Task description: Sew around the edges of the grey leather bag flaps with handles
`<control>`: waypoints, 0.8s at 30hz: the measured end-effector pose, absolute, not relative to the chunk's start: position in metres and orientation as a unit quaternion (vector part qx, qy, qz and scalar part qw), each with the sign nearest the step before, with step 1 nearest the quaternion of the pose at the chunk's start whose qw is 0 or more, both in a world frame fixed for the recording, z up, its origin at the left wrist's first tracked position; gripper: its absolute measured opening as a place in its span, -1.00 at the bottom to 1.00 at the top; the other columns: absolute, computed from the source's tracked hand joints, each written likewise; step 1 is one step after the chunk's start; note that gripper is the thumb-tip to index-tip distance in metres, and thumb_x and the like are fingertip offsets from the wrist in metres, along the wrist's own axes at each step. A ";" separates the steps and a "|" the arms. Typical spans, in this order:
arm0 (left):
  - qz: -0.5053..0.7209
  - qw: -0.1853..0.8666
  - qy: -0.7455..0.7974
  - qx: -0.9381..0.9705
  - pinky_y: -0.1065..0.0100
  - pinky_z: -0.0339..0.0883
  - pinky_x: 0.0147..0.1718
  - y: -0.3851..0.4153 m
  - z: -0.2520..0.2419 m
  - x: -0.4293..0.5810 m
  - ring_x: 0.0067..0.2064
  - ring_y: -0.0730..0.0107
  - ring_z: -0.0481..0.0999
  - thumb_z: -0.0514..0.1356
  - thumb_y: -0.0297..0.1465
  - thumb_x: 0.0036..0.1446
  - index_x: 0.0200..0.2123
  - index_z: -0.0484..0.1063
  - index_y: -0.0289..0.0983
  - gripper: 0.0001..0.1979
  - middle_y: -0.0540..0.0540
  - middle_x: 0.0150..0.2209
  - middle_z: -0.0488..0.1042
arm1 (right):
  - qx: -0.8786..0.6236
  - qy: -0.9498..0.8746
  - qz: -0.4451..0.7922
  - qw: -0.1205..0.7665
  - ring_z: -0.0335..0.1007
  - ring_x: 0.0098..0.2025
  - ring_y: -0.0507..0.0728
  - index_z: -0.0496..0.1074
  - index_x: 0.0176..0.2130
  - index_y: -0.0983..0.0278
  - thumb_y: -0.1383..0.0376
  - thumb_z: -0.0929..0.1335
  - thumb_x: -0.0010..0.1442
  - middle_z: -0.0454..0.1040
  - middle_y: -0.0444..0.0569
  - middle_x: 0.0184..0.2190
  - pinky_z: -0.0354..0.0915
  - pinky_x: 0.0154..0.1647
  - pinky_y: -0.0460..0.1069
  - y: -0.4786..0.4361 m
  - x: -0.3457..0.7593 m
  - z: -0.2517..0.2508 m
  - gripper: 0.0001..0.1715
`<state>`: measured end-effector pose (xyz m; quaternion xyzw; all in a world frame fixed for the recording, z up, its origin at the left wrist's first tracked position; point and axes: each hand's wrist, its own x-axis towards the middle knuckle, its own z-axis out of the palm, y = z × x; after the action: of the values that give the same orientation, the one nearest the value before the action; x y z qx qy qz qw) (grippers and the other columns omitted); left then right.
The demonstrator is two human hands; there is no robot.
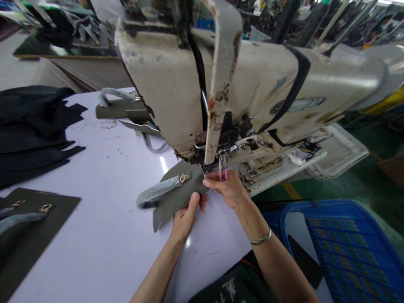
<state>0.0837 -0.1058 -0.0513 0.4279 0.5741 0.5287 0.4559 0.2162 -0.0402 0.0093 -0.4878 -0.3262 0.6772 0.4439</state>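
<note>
An olive-grey panel (172, 204) lies under the head of a worn, cream sewing machine (164, 84), its right edge close to the needle area. On the panel is a plastic-wrapped handle (160, 189) with a gold metal fitting (183, 178). My left hand (186, 216) grips the panel's near edge, thumb on top and fingers underneath. Beside the needle area, my right hand (229, 187) has its fingers pressed together at the panel's right corner, with small pink-handled scissors (222, 173) held in it.
Similar panels with wrapped handles lie behind (115, 108) and at the left front (47, 227). Black fabric pieces (31, 130) are piled at the left of the white table (104, 252). A blue basket (344, 206) stands at the right, below a clear tray (347, 151).
</note>
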 end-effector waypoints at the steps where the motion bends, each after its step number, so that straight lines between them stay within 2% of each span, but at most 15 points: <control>1: 0.528 0.470 0.571 0.417 0.25 0.43 -0.47 -0.105 -0.053 0.084 -0.43 0.23 0.49 0.16 0.17 0.17 -0.45 0.46 -0.26 -0.42 -0.19 -0.47 0.51 | -0.484 -0.311 0.691 0.437 0.07 -0.64 -0.10 0.63 -0.47 0.36 0.24 0.66 -0.32 0.36 -0.20 -0.69 0.00 -0.61 -0.12 -0.040 0.216 0.010 -0.63; 3: 0.536 0.504 0.562 0.378 0.24 0.41 -0.48 -0.103 -0.053 0.086 -0.41 0.21 0.50 0.23 0.18 0.09 -0.44 0.47 -0.27 -0.42 -0.21 -0.44 0.52 | -0.488 -0.291 0.704 0.427 -0.07 -0.67 -0.13 0.62 -0.46 0.37 0.21 0.66 -0.33 0.28 -0.25 -0.73 -0.13 -0.64 -0.12 -0.040 0.217 0.010 -0.59; 4: 0.546 0.520 0.555 0.352 0.25 0.39 -0.50 -0.102 -0.052 0.088 -0.42 0.23 0.49 0.28 0.17 0.04 -0.43 0.48 -0.27 -0.43 -0.20 -0.44 0.52 | -0.492 -0.289 0.702 0.427 -0.07 -0.67 -0.13 0.62 -0.46 0.37 0.21 0.67 -0.34 0.27 -0.25 -0.73 -0.14 -0.64 -0.12 -0.040 0.217 0.010 -0.58; 7: 0.576 0.554 0.537 0.271 0.28 0.34 -0.53 -0.103 -0.049 0.091 -0.46 0.30 0.46 0.42 0.07 -0.08 -0.42 0.52 -0.29 -0.49 -0.16 -0.44 0.52 | -0.498 -0.324 0.674 0.439 0.17 -0.59 -0.06 0.62 -0.45 0.34 0.19 0.67 -0.31 0.42 -0.16 -0.64 0.11 -0.56 -0.10 -0.044 0.221 0.010 -0.59; 9: 0.580 0.559 0.533 0.257 0.30 0.33 -0.52 -0.103 -0.051 0.092 -0.46 0.32 0.45 0.44 0.00 -0.06 -0.43 0.54 -0.29 -0.55 -0.15 -0.44 0.52 | -0.490 -0.375 0.656 0.435 0.35 -0.48 0.03 0.64 -0.42 0.31 0.14 0.63 -0.16 0.53 -0.08 -0.53 0.29 -0.42 -0.04 -0.049 0.224 0.009 -0.66; 11: 0.577 0.547 0.538 0.279 0.31 0.32 -0.51 -0.103 -0.054 0.093 -0.46 0.33 0.44 0.42 -0.05 0.02 -0.43 0.54 -0.29 -0.60 -0.14 -0.45 0.52 | -0.485 -0.440 0.630 0.418 0.44 -0.40 0.09 0.65 -0.40 0.28 0.11 0.56 0.01 0.58 -0.05 -0.46 0.35 -0.32 -0.01 -0.056 0.226 0.007 -0.73; 14: 0.569 0.528 0.558 0.293 0.34 0.29 -0.52 -0.105 -0.051 0.095 -0.47 0.34 0.42 0.37 -0.03 0.09 -0.45 0.54 -0.28 -0.59 -0.12 -0.48 0.49 | -0.515 -0.529 0.546 0.397 0.45 -0.41 0.10 0.62 -0.46 0.25 0.11 0.47 0.18 0.57 -0.08 -0.50 0.32 -0.33 -0.03 -0.065 0.226 0.002 -0.71; 16: 0.513 0.576 0.556 0.311 0.35 0.29 -0.55 -0.112 -0.040 0.094 -0.52 0.36 0.41 0.28 0.03 0.16 -0.50 0.53 -0.28 -0.52 -0.11 -0.54 0.46 | -0.543 -0.535 0.508 0.401 0.45 -0.45 0.09 0.59 -0.50 0.25 0.10 0.45 0.21 0.55 -0.08 -0.54 0.30 -0.37 -0.04 -0.069 0.223 -0.005 -0.65; 19: 0.364 0.658 0.511 0.417 0.35 0.29 -0.62 -0.136 -0.015 0.078 -0.62 0.34 0.40 0.08 0.07 0.30 -0.56 0.53 -0.27 -0.38 -0.12 -0.63 0.43 | -0.552 -0.476 0.540 0.422 0.49 -0.46 0.12 0.62 -0.47 0.27 0.08 0.49 0.13 0.57 -0.05 -0.53 0.33 -0.37 -0.03 -0.068 0.218 -0.013 -0.68; 20: 0.352 0.619 0.521 0.470 0.35 0.30 -0.63 -0.145 -0.008 0.069 -0.63 0.33 0.41 0.06 0.03 0.33 -0.56 0.53 -0.25 -0.40 -0.11 -0.64 0.43 | -0.548 -0.449 0.558 0.431 0.49 -0.45 0.13 0.63 -0.45 0.28 0.09 0.52 0.09 0.58 -0.03 -0.52 0.34 -0.36 -0.01 -0.067 0.216 -0.015 -0.70; 21: 0.366 0.529 0.556 0.527 0.35 0.36 -0.57 -0.153 -0.002 0.058 -0.58 0.33 0.46 0.08 -0.05 0.35 -0.52 0.54 -0.24 -0.47 -0.10 -0.59 0.48 | -0.544 -0.423 0.574 0.442 0.49 -0.45 0.13 0.64 -0.45 0.29 0.10 0.54 0.03 0.58 -0.02 -0.52 0.35 -0.35 0.00 -0.066 0.215 -0.015 -0.72; 22: 0.394 0.395 0.604 0.569 0.33 0.42 -0.47 -0.158 0.001 0.048 -0.50 0.30 0.52 0.12 -0.12 0.35 -0.46 0.56 -0.22 -0.58 -0.10 -0.51 0.54 | -0.539 -0.400 0.588 0.451 0.47 -0.47 0.12 0.64 -0.45 0.30 0.12 0.56 -0.02 0.57 -0.01 -0.53 0.36 -0.35 0.01 -0.065 0.213 -0.014 -0.72; 24: 0.389 0.183 0.650 0.626 0.19 0.50 -0.10 -0.157 0.001 0.028 -0.15 0.15 0.62 0.13 -0.24 0.36 -0.15 0.61 -0.19 -0.74 -0.16 -0.15 0.63 | -0.527 -0.365 0.610 0.466 0.40 -0.53 0.09 0.63 -0.48 0.33 0.14 0.58 -0.09 0.52 -0.03 -0.58 0.34 -0.40 0.01 -0.064 0.211 -0.011 -0.71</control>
<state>0.0285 -0.1574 0.0006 0.6262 0.6505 0.3891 0.1827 0.2112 -0.0640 -0.0107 -0.5268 -0.3648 0.6100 0.4662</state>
